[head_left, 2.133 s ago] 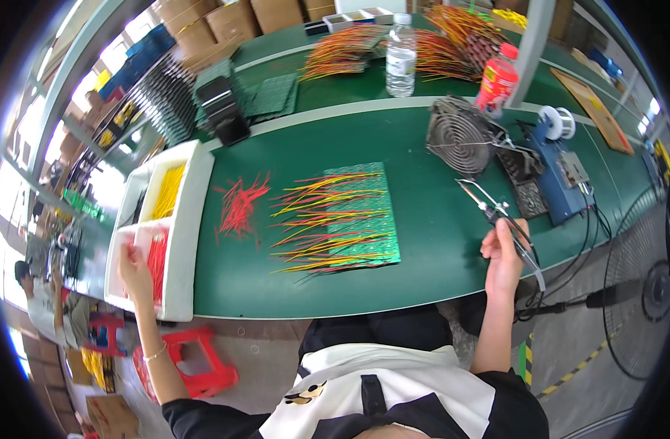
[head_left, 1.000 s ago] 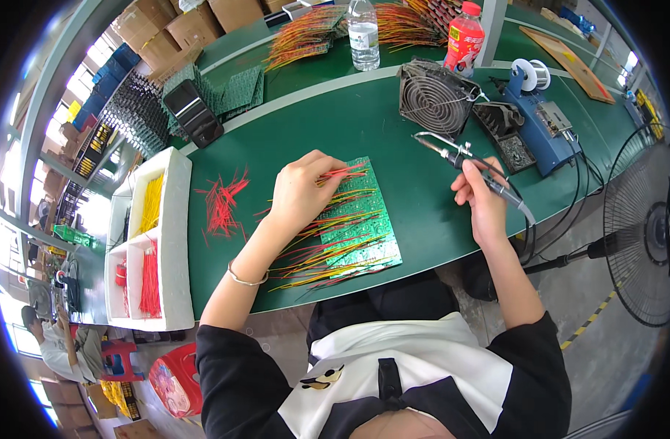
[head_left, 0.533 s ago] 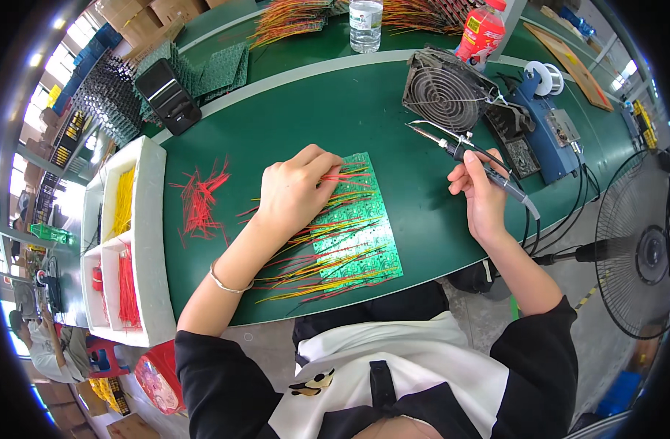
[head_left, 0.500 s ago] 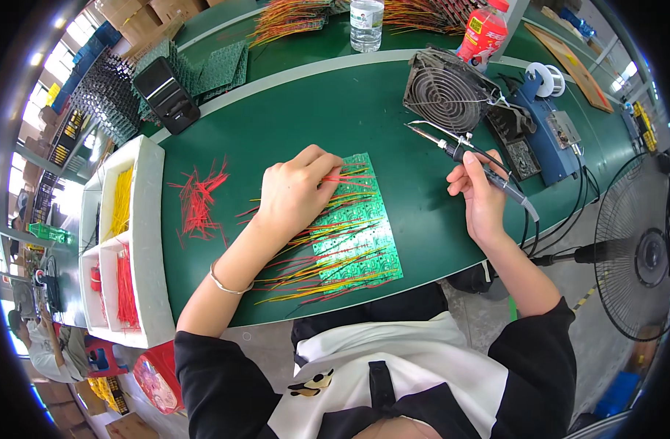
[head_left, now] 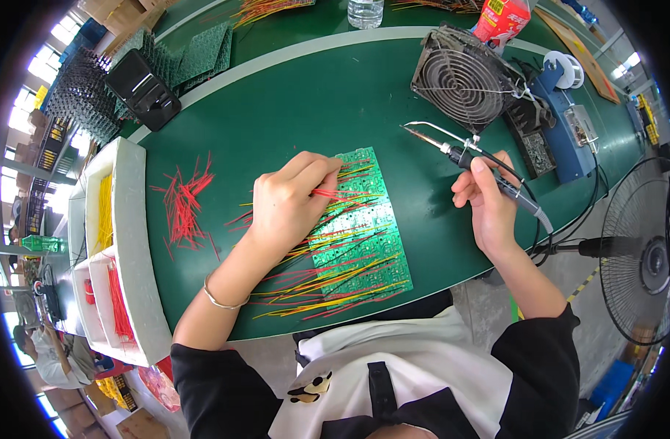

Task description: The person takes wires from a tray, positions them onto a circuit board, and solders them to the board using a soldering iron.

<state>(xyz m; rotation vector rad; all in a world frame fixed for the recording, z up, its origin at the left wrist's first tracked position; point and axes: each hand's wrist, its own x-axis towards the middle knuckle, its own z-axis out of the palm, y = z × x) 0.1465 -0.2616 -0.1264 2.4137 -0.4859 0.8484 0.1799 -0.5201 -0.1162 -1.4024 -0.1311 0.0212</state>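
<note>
Left hand [head_left: 287,201], earlier at white tray, now over green circuit board [head_left: 360,227]; fingers pinch red wire [head_left: 331,194] at board's upper edge. Right hand [head_left: 488,208] stays clenched round black-handled soldering iron [head_left: 459,154], tip raised clear beyond board. Wire placement underway; soldering pending.

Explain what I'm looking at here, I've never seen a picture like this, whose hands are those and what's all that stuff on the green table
The picture comes from a wide-angle camera worn on a person's head, looking down, so straight edges bend near the rim. Both hands are that person's own. The left hand pinches a red wire over a green circuit board that has many red and yellow wires sticking out. The right hand holds a soldering iron, its tip raised off the board. On the green table there is also a loose pile of red wires, a white tray with more wires at the left, a metal fan and a blue soldering station behind.
</note>
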